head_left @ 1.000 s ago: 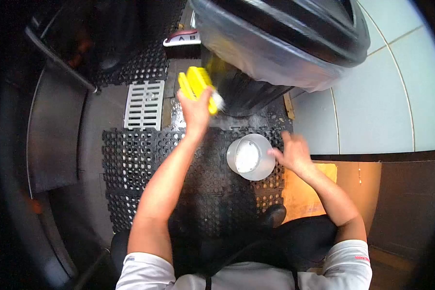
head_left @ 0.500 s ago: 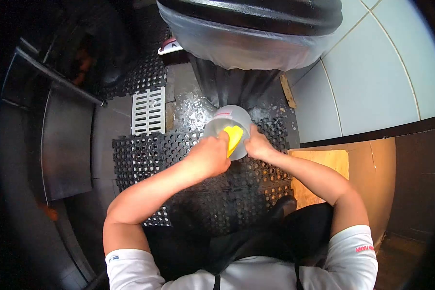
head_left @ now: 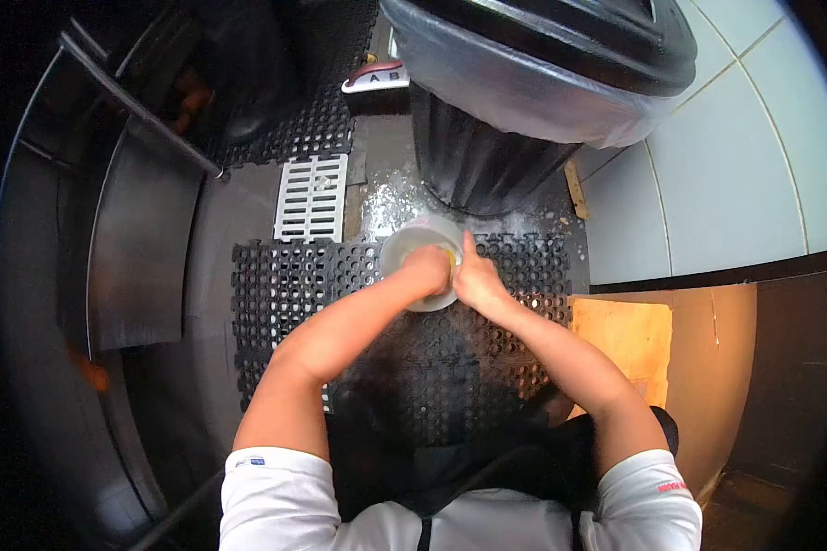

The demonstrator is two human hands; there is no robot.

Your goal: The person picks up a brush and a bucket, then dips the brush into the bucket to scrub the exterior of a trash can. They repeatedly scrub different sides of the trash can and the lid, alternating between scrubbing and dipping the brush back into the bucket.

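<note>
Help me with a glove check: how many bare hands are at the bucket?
2. The left hand is inside the bucket, with a yellow tool; the right hand is at its right rim.

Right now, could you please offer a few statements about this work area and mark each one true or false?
1. The left hand is inside the round container. True.
2. A translucent liner hangs over the outside of the black bin. True.
3. The right hand rests on the black bin. False: it is at the rim of the round container.
4. The pale floor grate lies to the right of the black bin. False: it lies to the left.
5. The black floor mat is full of holes. True.
6. The floor between grate and bin looks dry. False: it glistens as if wet.
</note>
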